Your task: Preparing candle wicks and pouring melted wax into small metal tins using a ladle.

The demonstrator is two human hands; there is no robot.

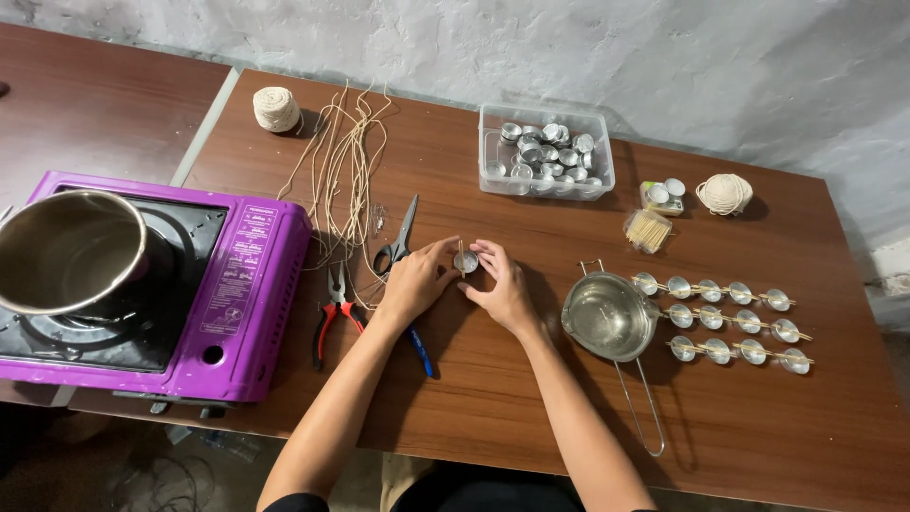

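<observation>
The small metal cup point(465, 262) between the left hand point(414, 281) and the right hand point(502, 287) is partly covered by the fingers; its contents cannot be determined. The pot point(68, 250) on the purple stove point(248, 284) is cut off by the left edge, as is the stove's left side. The blue pen point(421, 352) is partly hidden under the left forearm. The scissors point(396, 242) handles are partly hidden behind the left hand. Both arms are cut off by the near edge. The contents of the clear container point(545, 152) are too small to count.
</observation>
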